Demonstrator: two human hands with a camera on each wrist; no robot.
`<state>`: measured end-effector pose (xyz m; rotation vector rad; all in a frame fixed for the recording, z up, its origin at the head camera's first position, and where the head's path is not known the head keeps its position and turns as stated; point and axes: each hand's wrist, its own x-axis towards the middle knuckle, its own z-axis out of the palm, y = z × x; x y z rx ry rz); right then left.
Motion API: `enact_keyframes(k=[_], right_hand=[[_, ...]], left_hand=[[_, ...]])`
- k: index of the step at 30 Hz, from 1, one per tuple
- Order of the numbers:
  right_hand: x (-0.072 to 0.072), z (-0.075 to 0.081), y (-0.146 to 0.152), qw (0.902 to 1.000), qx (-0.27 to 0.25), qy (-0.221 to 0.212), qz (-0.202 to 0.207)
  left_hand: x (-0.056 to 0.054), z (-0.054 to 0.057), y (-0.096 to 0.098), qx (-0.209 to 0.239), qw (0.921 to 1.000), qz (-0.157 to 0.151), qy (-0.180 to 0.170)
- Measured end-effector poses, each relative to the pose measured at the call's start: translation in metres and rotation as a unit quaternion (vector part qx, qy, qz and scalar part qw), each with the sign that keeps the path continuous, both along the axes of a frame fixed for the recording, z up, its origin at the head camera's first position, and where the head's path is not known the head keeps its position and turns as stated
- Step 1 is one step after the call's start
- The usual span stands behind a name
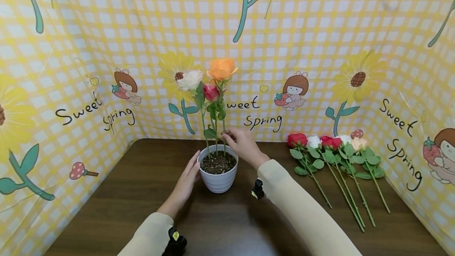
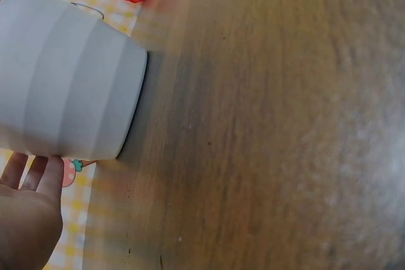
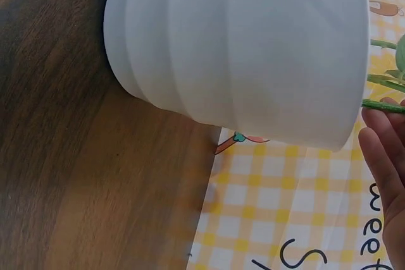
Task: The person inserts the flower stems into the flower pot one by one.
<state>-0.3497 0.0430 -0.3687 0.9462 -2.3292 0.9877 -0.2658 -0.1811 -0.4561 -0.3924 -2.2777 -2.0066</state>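
A white ribbed pot (image 1: 217,181) full of dark soil (image 1: 217,164) stands on the table. Three roses rise upright from it: a white rose (image 1: 190,80), a pinkish-red rose (image 1: 211,92) and a taller orange rose (image 1: 222,69). My right hand (image 1: 243,145) pinches the rightmost green stem (image 3: 380,105), under the orange rose, between thumb and fingers just above the pot's rim. Against the pot's left side rests my left hand (image 1: 185,183); its fingers (image 2: 49,178) are nearly straight along the wall.
Several cut roses lie at the right of the dark wooden table (image 1: 220,224), among them a red rose (image 1: 296,140) and a peach rose (image 1: 358,144), stems toward the front. A yellow checked cloth (image 1: 305,42) hangs behind and on both sides.
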Motion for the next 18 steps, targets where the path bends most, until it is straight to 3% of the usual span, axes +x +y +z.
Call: enact_keyframes(k=[12,18], right_hand=[[-0.0004,-0.0009,-0.0041,0.9996,-0.011,-0.022,-0.012],[-0.0013,-0.0002,-0.0037,0.9997,0.005,-0.011,-0.022]], left_hand=[[-0.0004,-0.0014,-0.0001,-0.002,1.0,0.004,-0.001],[-0.0006,-0.0012,-0.0007,-0.001,1.0,0.0,-0.004]])
